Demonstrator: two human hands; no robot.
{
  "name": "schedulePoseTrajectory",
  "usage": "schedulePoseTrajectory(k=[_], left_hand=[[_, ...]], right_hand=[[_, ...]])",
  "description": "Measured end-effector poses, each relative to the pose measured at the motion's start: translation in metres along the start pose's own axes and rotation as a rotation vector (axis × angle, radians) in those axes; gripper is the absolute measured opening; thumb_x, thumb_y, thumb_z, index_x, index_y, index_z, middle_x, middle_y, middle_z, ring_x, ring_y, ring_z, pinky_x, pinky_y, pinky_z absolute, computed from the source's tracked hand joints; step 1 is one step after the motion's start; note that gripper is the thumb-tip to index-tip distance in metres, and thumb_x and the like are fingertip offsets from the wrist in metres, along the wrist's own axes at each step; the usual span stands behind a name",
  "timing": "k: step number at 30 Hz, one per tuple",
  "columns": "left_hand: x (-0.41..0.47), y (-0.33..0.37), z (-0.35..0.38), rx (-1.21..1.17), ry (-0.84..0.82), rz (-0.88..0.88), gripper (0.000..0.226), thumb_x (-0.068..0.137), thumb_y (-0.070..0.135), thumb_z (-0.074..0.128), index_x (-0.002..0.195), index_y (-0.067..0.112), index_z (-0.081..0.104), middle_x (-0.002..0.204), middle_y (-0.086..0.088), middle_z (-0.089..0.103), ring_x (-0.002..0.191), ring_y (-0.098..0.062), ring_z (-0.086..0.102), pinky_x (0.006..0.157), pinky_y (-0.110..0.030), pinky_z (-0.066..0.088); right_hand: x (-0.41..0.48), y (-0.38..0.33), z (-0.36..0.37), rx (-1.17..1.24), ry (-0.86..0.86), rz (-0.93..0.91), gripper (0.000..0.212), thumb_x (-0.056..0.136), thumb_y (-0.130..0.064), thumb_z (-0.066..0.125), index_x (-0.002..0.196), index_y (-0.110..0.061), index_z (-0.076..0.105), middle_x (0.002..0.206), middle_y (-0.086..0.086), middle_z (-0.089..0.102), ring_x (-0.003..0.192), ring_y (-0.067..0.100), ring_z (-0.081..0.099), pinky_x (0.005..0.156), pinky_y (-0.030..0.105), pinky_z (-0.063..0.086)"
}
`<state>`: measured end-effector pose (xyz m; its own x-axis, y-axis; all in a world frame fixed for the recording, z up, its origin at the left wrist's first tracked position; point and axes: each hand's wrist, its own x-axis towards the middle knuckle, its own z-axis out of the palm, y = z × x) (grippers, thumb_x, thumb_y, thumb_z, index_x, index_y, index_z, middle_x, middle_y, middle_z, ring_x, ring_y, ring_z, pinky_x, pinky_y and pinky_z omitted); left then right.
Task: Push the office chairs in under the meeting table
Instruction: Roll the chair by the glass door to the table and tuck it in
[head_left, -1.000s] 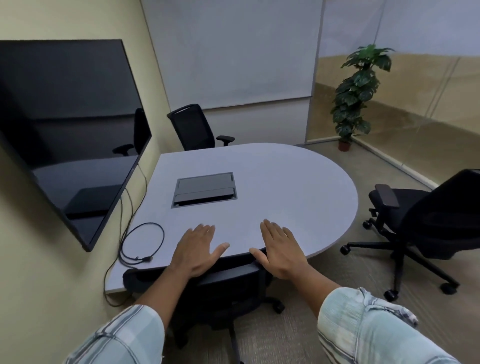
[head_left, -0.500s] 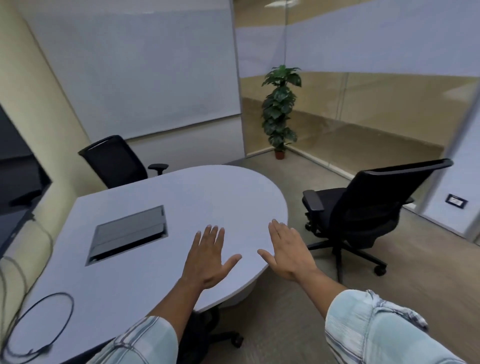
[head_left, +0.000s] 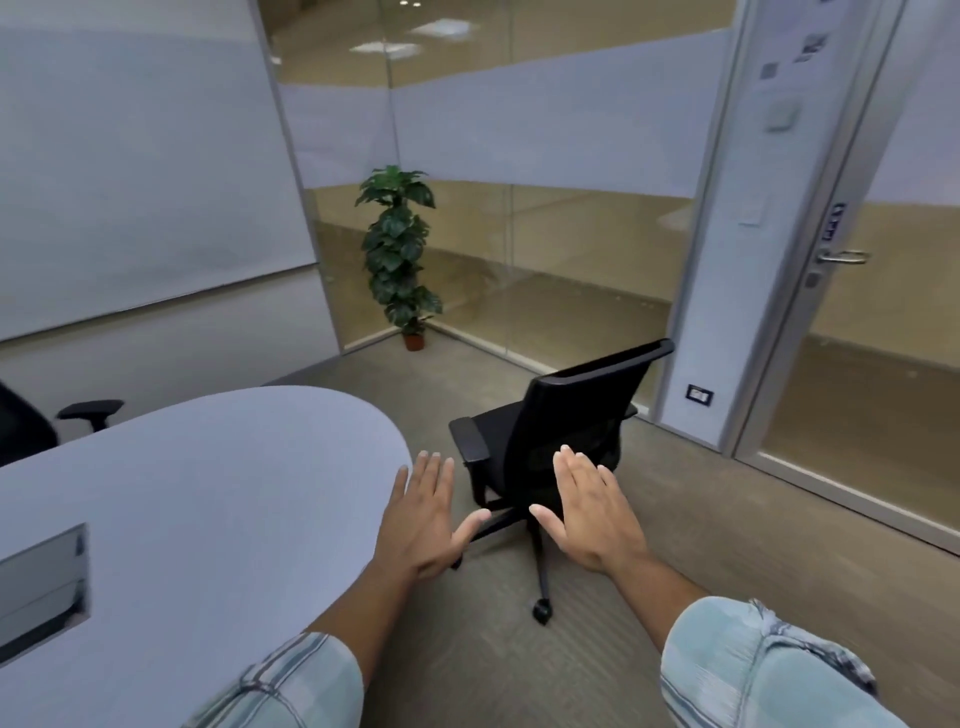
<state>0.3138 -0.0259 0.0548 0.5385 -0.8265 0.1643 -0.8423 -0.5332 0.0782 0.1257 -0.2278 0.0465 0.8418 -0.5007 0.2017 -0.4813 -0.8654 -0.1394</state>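
A black office chair (head_left: 571, 421) on castors stands on the carpet to the right of the table's rounded end, apart from it, its backrest towards the glass wall. The grey meeting table (head_left: 208, 493) fills the lower left. A second black chair (head_left: 31, 426) shows at the far left edge behind the table, mostly cut off. My left hand (head_left: 426, 519) hovers flat with fingers spread by the table's rounded edge. Held out in front of the first chair, my right hand (head_left: 587, 509) is also flat and spread. Neither hand holds anything.
A potted plant (head_left: 400, 249) stands in the far corner by the glass walls. A glass door with a metal handle (head_left: 841, 257) is at the right. A recessed cable box (head_left: 41, 587) sits in the tabletop. Carpet lies between the chair and me.
My view has swung right, away from the screen and the chair tucked under the near edge. My hands left that chair and now hang in the air towards the chair on the right.
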Motion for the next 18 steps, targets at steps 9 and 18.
schedulePoseTrajectory(k=[9, 18], left_hand=[[0.144, 0.061, 0.047, -0.043, 0.004, 0.159, 0.118, 0.092, 0.092, -0.004, 0.173, 0.01, 0.02, 0.181, -0.013, 0.018, 0.169, -0.028, 0.003, 0.136, -0.048, -0.003], [0.307, 0.072, 0.064, -0.082, 0.051, 0.217, 0.111, 0.097, 0.091, 0.004, 0.174, 0.011, 0.016, 0.182, -0.014, 0.014, 0.169, -0.025, -0.003, 0.137, -0.047, -0.006]], right_hand=[[0.072, 0.114, -0.004, -0.034, 0.036, 0.134, 0.089, 0.108, -0.069, 0.031, 0.172, -0.013, 0.008, 0.182, 0.009, 0.01, 0.168, 0.027, 0.008, 0.135, 0.047, 0.008], [0.2, 0.192, -0.013, -0.073, 0.052, 0.18, 0.089, 0.108, -0.07, 0.031, 0.172, -0.012, 0.01, 0.181, 0.01, 0.012, 0.167, 0.027, 0.01, 0.135, 0.047, 0.008]])
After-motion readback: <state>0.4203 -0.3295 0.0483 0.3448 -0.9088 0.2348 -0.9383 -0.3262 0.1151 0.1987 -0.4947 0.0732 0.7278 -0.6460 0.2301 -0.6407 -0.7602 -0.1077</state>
